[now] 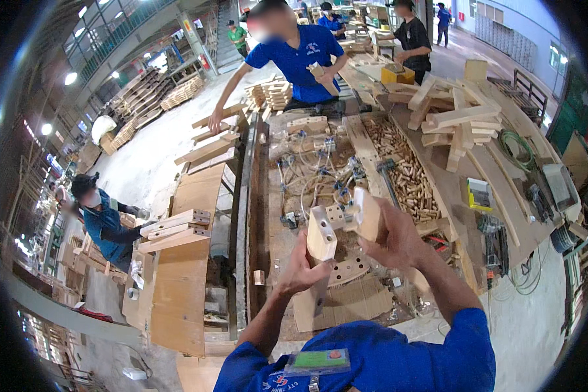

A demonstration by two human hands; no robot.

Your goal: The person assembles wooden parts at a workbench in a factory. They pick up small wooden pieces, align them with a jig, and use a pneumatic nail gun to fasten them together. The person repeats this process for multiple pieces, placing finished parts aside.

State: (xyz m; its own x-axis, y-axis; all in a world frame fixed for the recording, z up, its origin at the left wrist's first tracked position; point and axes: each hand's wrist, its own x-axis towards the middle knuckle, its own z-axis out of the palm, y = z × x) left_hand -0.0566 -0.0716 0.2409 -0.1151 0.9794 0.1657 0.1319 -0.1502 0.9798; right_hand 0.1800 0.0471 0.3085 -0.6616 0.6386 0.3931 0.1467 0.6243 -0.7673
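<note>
My left hand (299,269) is closed around a pale wooden piece (321,236) with drilled holes in its end, held up over the bench. Opposite it, my right hand (398,236) grips a second wooden piece (367,215); the two pieces are close together, and I cannot tell whether they touch. Just beyond them is a small drilled block (335,216). Below my hands lies a flat wooden piece with several dark holes (349,271), beside a sheet of cardboard (362,302).
Hoses and metal fittings (317,173) spread over the bench beyond my hands. Loose wooden dowels (415,186) fill a trough to the right, near a heap of wooden parts (460,117). A co-worker (300,62) stands across the bench, another (104,219) at left by stacked pieces (176,228).
</note>
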